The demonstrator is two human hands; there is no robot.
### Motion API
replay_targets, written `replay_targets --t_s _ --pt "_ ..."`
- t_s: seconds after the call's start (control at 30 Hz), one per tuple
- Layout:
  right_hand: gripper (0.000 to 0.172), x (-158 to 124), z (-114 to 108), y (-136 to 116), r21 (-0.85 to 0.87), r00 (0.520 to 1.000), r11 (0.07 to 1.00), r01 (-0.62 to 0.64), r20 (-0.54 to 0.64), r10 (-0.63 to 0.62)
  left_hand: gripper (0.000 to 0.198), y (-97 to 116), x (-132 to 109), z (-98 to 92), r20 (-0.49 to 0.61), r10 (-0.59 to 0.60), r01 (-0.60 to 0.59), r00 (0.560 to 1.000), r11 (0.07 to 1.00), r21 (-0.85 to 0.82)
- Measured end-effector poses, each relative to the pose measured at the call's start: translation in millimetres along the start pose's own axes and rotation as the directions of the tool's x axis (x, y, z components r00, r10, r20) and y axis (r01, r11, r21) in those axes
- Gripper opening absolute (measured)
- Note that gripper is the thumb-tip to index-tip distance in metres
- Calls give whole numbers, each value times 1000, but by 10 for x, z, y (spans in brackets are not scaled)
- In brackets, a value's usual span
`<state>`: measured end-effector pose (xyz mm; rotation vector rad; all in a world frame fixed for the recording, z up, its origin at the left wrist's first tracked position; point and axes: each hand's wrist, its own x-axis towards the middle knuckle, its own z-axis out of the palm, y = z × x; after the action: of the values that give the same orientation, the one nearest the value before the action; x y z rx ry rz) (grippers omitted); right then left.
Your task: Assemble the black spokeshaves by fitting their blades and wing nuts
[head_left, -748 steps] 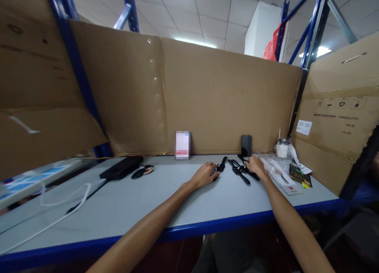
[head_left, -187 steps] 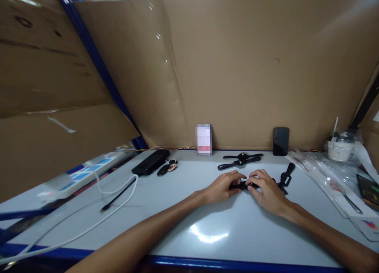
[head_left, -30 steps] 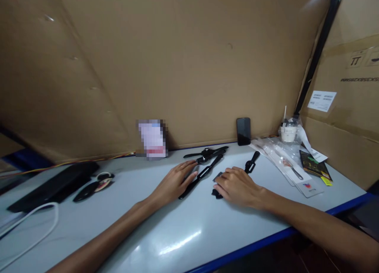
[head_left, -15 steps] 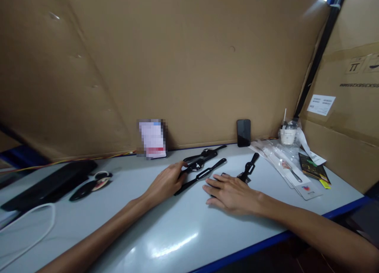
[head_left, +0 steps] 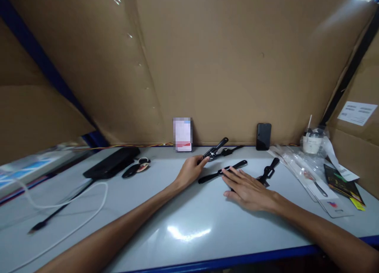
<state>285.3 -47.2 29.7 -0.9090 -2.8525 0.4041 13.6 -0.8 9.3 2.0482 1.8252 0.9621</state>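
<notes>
My left hand [head_left: 191,171] pinches one handle of a black spokeshave [head_left: 220,145], tilted up at its far end. Just behind it, a second black spokeshave [head_left: 233,149] lies on the table. In front lies a slim black spokeshave body [head_left: 211,176] with a slot in its middle. My right hand [head_left: 250,189] rests palm down with its fingers stretched, the fingertips at that slotted body. Beyond the right hand's knuckles is another black spokeshave [head_left: 269,170], partly hidden by the hand. What lies under the right palm is mostly hidden.
A lit phone [head_left: 183,141] and a dark phone [head_left: 263,137] lean against the cardboard wall. To the right are flat plastic packages [head_left: 314,186] and a cup [head_left: 312,143]. Leftward lie a black case [head_left: 111,164], keys [head_left: 133,170] and a white cable [head_left: 103,202].
The view has turned left. My left hand has lifted its spokeshave, the far handle now pointing up, clear of the one behind. My right hand has moved little, its fingers closer to the slotted body.
</notes>
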Motion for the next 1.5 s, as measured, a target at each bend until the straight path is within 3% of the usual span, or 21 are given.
replay_targets --t_s 0.1,0.23,0.37,0.5,0.6,0.7,0.83,0.97,1.1,1.37,1.5 --pt "64 62 7 121 -48 996 995 -87 -27 86 57 55 -13 -36 15 31 -30 999 996 -88" --pt "50 109 25 382 -77 960 977 -201 -213 180 60 176 -91 -82 158 115 -85 981 978 -189" --pt "35 59 -51 578 -57 917 966 -252 -333 220 62 255 -157 -132 314 214 -134 925 956 -259" --pt "35 -21 -177 674 -70 897 958 -279 -376 234 61 237 -170 -164 435 252 -136 864 950 -281" --pt "38 -57 -223 717 -103 909 960 -259 -362 206 60 199 -173 -145 484 255 -144 837 956 -256" --pt "33 -71 -220 710 -135 918 956 -260 -341 202 59 187 -195 -107 481 253 -177 839 964 -200" --pt "31 -44 -189 524 -145 881 939 -313 -415 229 55 232 -254 -56 429 282 -267 858 959 -96" --pt "19 6 -82 169 -51 875 988 -148 -472 107 51 323 -327 0 374 367 -391 852 920 -11" --pt "11 0 105 -74 -10 910 999 -47 -414 38 44 447 -402 25 373 438 -489 818 871 49" --pt "18 41 308 162 44 857 999 19 -515 6 38 489 -354 26 405 461 -556 790 817 154" --pt "22 108 350 295 27 862 997 78 -504 -54 40 470 -341 48 412 468 -569 782 805 166"
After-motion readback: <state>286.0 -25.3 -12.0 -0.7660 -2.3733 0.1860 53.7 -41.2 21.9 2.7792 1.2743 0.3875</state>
